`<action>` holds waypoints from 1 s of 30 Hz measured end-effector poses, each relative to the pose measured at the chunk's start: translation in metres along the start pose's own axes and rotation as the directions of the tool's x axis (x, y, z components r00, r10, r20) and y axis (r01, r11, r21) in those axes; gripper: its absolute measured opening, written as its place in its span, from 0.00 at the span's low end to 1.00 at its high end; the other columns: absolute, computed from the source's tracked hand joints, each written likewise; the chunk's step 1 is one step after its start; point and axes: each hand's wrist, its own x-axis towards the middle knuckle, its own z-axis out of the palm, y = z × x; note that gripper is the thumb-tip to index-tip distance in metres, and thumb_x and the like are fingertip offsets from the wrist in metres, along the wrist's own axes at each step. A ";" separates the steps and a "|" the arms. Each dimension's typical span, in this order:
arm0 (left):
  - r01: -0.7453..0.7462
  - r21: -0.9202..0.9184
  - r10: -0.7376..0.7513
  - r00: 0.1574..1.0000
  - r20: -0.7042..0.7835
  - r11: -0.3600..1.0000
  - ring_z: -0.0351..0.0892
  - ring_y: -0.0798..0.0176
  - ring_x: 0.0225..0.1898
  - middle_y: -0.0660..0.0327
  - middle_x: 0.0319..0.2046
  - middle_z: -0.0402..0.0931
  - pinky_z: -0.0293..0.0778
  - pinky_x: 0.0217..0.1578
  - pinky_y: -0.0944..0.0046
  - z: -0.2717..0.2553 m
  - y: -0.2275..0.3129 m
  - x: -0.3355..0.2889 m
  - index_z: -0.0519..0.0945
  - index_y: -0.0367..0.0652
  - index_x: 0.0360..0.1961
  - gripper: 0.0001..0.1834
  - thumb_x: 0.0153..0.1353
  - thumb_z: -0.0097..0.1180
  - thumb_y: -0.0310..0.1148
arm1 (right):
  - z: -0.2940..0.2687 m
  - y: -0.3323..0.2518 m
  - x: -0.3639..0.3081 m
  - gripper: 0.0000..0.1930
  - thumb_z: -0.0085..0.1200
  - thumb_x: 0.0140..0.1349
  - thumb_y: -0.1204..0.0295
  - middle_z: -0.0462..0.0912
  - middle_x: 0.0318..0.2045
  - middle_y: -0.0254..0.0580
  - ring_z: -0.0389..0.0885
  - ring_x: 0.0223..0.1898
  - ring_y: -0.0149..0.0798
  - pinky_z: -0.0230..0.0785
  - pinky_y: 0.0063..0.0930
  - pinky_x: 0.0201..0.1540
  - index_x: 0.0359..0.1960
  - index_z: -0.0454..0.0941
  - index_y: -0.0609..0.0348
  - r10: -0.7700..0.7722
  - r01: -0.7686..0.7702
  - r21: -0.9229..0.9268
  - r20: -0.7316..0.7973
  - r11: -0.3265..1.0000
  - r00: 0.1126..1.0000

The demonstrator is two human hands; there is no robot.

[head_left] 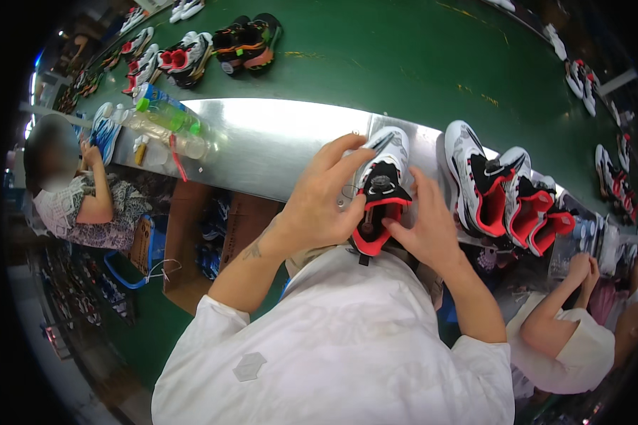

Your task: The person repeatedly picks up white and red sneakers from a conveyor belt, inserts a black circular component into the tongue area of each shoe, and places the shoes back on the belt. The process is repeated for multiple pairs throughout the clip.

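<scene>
Both hands clamped on the black-and-red sneaker (379,195) mid-frame: left hand (317,205) fingers wrapped over it, right hand (425,227) pinching the collar. I'd keep it braced against the steel worktop (262,142).

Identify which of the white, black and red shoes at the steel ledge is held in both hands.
The shoe between the left hand and right hand; the other shoes stand untouched to its right.

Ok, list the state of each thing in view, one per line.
White, black and red sneaker: held in both hands, toe pointing away.
Left hand: gripping the sneaker's side.
Right hand: gripping its other side.
Three matching sneakers: lying on the metal ledge.
Clear plastic bottles: lying on their sides.
</scene>
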 end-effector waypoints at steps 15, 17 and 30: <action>-0.396 0.350 0.237 0.877 0.418 0.849 0.75 0.44 0.63 0.46 0.57 0.76 0.64 0.69 0.34 0.053 0.001 0.008 0.83 0.37 0.42 0.15 0.51 0.64 0.24 | 0.025 -0.004 -0.020 0.16 0.63 0.70 0.67 0.85 0.33 0.56 0.87 0.37 0.58 0.77 0.48 0.41 0.46 0.73 0.67 0.275 -0.329 0.188 0.264 0.925 0.924; -0.355 0.201 0.274 0.899 0.341 0.913 0.69 0.40 0.72 0.42 0.70 0.69 0.56 0.75 0.30 0.046 -0.008 0.005 0.80 0.36 0.57 0.28 0.51 0.67 0.24 | 0.011 -0.008 -0.018 0.17 0.61 0.71 0.66 0.86 0.37 0.59 0.87 0.43 0.64 0.77 0.52 0.45 0.50 0.73 0.67 0.225 -0.324 0.212 0.388 0.922 0.894; 0.370 -0.162 -0.392 0.910 -0.133 0.915 0.84 0.34 0.51 0.44 0.59 0.79 0.82 0.50 0.50 0.065 -0.029 -0.037 0.79 0.31 0.60 0.34 0.46 0.68 0.18 | -0.028 -0.029 0.083 0.09 0.59 0.71 0.71 0.87 0.40 0.49 0.86 0.47 0.53 0.79 0.46 0.48 0.47 0.82 0.63 -0.307 0.417 -0.132 0.490 0.899 0.816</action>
